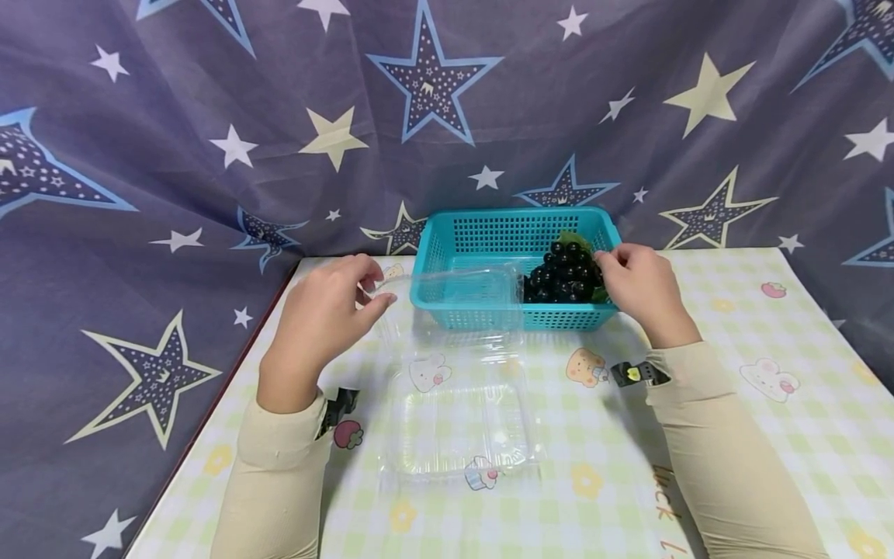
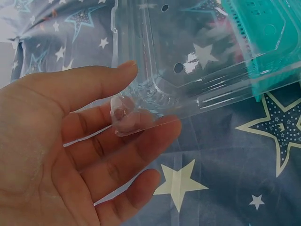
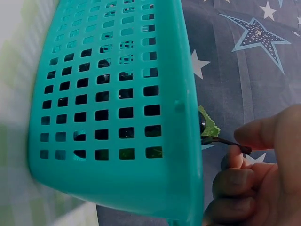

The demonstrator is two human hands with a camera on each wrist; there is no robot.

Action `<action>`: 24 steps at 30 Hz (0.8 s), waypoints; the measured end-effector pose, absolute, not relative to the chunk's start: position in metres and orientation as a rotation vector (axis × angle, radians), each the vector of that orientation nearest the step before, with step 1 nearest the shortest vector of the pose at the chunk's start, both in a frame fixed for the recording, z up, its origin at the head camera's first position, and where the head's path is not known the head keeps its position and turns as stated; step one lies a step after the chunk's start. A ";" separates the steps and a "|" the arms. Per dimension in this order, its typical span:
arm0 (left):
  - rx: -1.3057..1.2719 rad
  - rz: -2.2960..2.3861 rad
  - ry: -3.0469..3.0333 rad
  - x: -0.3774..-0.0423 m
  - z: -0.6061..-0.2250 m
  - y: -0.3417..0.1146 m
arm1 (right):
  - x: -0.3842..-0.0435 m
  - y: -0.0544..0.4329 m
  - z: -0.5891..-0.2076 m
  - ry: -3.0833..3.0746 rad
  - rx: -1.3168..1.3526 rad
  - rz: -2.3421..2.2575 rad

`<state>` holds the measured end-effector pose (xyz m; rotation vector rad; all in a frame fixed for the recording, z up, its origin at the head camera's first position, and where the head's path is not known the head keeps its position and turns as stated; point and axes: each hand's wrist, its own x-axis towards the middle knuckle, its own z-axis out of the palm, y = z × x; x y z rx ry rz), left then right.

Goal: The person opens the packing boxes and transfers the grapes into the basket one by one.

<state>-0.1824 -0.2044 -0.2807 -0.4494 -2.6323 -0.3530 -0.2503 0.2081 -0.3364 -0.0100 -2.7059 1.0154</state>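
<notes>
A clear plastic clamshell box [image 1: 461,427] lies opened on the table, its lid [image 1: 454,299] raised toward the back. My left hand [image 1: 328,314] pinches the lid's left corner; the left wrist view shows thumb and fingers about that corner [image 2: 146,96]. A bunch of black grapes [image 1: 562,276] with green leaves sits in the right part of a teal basket [image 1: 517,213]. At the basket's right rim, my right hand [image 1: 642,287] pinches the grapes' dark stem [image 3: 225,141] between thumb and forefinger. Through the basket's holes the right wrist view shows only pieces of the grapes.
The table has a pale green checked cloth [image 1: 587,435] printed with cartoon figures. Behind it hangs a dark star-patterned curtain [image 1: 279,78], close to the basket's back. The lid overlaps the basket's front left in the head view.
</notes>
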 end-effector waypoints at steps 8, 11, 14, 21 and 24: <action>-0.448 -0.390 -2.640 -0.184 -0.281 -0.207 | -0.248 0.210 -0.331 -2.692 -0.028 1.061; -0.439 -0.393 -2.646 -0.184 -0.282 -0.208 | -0.248 0.210 -0.331 -2.695 -0.033 1.068; -0.432 -0.396 -2.650 -0.184 -0.282 -0.209 | -0.249 0.210 -0.331 -2.691 -0.030 1.070; -0.442 -0.399 -2.651 -0.184 -0.282 -0.209 | -0.250 0.212 -0.333 -2.688 -0.025 1.079; -0.445 -0.396 -2.646 -0.185 -0.282 -0.209 | -0.250 0.212 -0.333 -2.688 -0.029 1.084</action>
